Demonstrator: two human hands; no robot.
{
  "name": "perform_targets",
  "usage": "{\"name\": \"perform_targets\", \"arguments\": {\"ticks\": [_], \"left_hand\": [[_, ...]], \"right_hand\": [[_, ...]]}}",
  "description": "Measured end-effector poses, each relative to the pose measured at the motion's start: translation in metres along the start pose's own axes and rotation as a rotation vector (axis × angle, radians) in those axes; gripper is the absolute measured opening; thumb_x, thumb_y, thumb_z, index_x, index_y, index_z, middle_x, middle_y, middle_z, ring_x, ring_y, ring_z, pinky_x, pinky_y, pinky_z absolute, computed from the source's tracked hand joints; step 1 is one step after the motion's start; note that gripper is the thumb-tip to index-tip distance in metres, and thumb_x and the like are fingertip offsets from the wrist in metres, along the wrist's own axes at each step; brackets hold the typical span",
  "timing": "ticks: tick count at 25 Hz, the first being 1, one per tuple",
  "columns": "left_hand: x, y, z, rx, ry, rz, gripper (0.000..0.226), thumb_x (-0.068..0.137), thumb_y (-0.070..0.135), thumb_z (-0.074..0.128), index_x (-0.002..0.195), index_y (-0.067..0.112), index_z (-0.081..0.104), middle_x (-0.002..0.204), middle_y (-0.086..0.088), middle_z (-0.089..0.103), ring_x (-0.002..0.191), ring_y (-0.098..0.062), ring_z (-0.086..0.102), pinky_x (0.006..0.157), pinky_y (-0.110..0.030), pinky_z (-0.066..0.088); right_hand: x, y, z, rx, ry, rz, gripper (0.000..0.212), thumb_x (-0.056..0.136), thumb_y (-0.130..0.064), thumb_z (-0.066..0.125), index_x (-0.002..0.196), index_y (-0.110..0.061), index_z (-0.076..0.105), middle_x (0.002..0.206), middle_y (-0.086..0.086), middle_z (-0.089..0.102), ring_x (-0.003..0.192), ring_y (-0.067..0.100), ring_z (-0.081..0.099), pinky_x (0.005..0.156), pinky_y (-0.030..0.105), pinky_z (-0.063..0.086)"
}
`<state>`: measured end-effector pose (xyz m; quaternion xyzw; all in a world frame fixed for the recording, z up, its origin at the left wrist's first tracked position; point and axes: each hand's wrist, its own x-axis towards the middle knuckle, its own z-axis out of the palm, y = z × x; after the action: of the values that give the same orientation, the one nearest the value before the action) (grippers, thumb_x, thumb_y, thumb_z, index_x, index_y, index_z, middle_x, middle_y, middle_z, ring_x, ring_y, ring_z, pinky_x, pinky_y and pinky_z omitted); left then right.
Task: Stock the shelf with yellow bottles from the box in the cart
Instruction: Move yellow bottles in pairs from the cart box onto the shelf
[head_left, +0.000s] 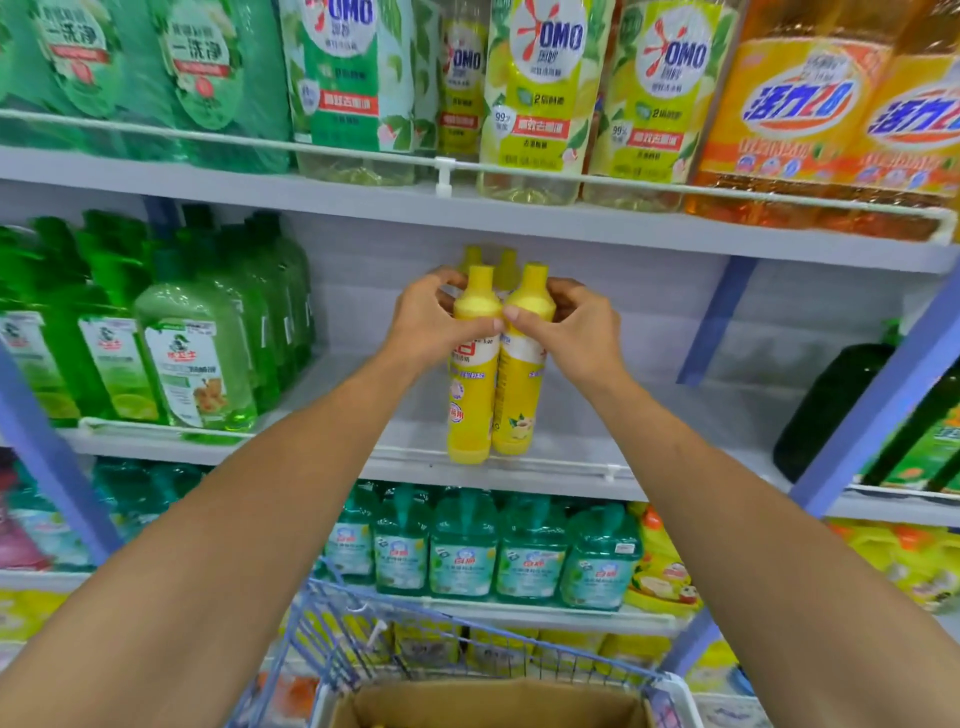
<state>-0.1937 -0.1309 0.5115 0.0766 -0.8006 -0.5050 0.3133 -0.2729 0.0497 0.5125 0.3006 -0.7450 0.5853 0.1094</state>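
Shelf bare both sides of my two yellow bottles, standing at front rail. L hand & R hand wrapped narrow round their shoulders. Box in cart below.

We have one head view, facing forward and slightly down at the shelf from close by, over the cart at the bottom edge.

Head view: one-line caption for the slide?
Left hand and right hand set two yellow bottles side by side on the middle shelf, above the cart.
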Motion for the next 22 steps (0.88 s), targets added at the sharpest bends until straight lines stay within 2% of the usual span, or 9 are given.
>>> {"name": "perform_targets", "arguments": {"ticks": [5,10,13,16,19,22], "left_hand": [[0.012,-0.018,0.008,0.036,0.024,0.001,0.057,0.059,0.025,0.097,0.105,0.019,0.064,0.086,-0.004,0.071,0.069,-0.012,0.066,0.064,-0.027,0.057],[0.012,-0.050,0.012,-0.068,0.052,-0.071,0.061,0.057,0.029,0.098,0.108,0.018,0.066,0.093,-0.003,0.074,0.078,-0.016,0.072,0.070,-0.029,0.059],[0.003,-0.063,0.011,-0.120,-0.027,-0.128,0.060,0.056,0.040,0.096,0.105,0.018,0.070,0.095,-0.001,0.077,0.088,-0.018,0.075,0.076,-0.033,0.062],[-0.012,-0.081,0.012,-0.169,-0.142,-0.155,0.056,0.066,0.016,0.093,0.115,0.011,0.067,0.105,-0.003,0.077,0.095,-0.017,0.074,0.080,-0.031,0.061],[-0.033,-0.106,0.016,-0.180,-0.205,-0.167,0.059,0.070,0.004,0.089,0.123,0.006,0.064,0.114,-0.006,0.075,0.100,-0.014,0.073,0.082,-0.020,0.056],[-0.040,-0.123,0.021,-0.168,-0.190,-0.208,0.058,0.070,0.007,0.090,0.121,0.008,0.064,0.110,-0.002,0.076,0.099,-0.014,0.073,0.083,-0.022,0.057]], "right_hand": [[0.012,0.021,0.017,-0.033,-0.018,0.011,0.051,0.064,-0.046,0.091,0.104,-0.020,0.074,0.089,-0.006,0.078,0.082,0.009,0.074,0.078,0.040,0.062],[0.008,0.052,0.039,-0.066,0.028,0.049,0.076,0.058,-0.067,0.083,0.120,-0.024,0.067,0.105,-0.007,0.074,0.093,0.009,0.071,0.085,0.035,0.060],[-0.003,0.056,0.040,0.016,0.013,0.061,0.066,0.066,-0.053,0.087,0.122,-0.025,0.064,0.105,-0.008,0.074,0.094,0.003,0.070,0.083,0.025,0.059],[-0.018,0.066,0.037,0.059,-0.059,0.093,0.048,0.074,-0.034,0.089,0.115,-0.025,0.065,0.104,-0.008,0.075,0.094,0.004,0.071,0.084,0.027,0.059],[-0.037,0.091,0.033,0.089,-0.207,0.140,0.056,0.079,-0.016,0.085,0.129,-0.014,0.061,0.119,-0.002,0.072,0.108,0.008,0.069,0.093,0.029,0.055],[-0.045,0.106,0.036,0.051,-0.220,0.193,0.062,0.077,-0.022,0.087,0.132,-0.017,0.058,0.121,-0.002,0.072,0.109,0.010,0.069,0.097,0.036,0.057]]}}
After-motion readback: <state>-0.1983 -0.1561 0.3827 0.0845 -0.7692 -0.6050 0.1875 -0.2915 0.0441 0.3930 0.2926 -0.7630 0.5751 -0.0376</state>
